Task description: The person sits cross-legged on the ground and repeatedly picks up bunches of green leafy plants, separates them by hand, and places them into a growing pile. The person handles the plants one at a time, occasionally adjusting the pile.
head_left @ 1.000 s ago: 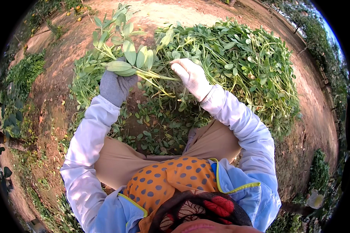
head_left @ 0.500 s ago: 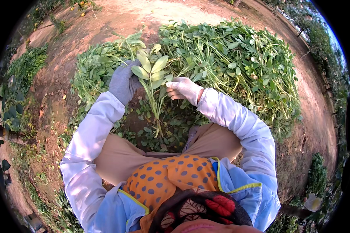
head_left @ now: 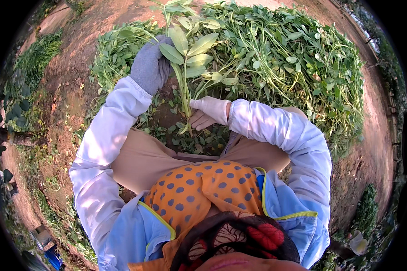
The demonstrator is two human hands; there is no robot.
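Note:
My left hand (head_left: 153, 63), in a grey glove, is closed around a bunch of leafy green stems (head_left: 185, 83) and holds it upright before me. Broad pale-green leaves fan out at its top, and the thin cut ends point down toward my lap. At the lower stems is my right hand (head_left: 209, 112), in a whitish glove with bare fingertips. Its thumb and fingers close on the stalks just above their ends; the exact contact is partly hidden. Behind the bunch lies a large heap of the same greens (head_left: 298, 67), with a smaller pile (head_left: 115, 56) to the left.
I sit on the ground with my legs (head_left: 142, 158) folded out to both sides. Loose leaves (head_left: 199, 142) litter the soil between them. Reddish bare earth (head_left: 68, 99) surrounds the piles, and bushes (head_left: 40, 58) grow at the left.
My right hand has moved from the leaves down to the lower stems. The left hand still grips the bunch, which now appears higher and farther away in view.

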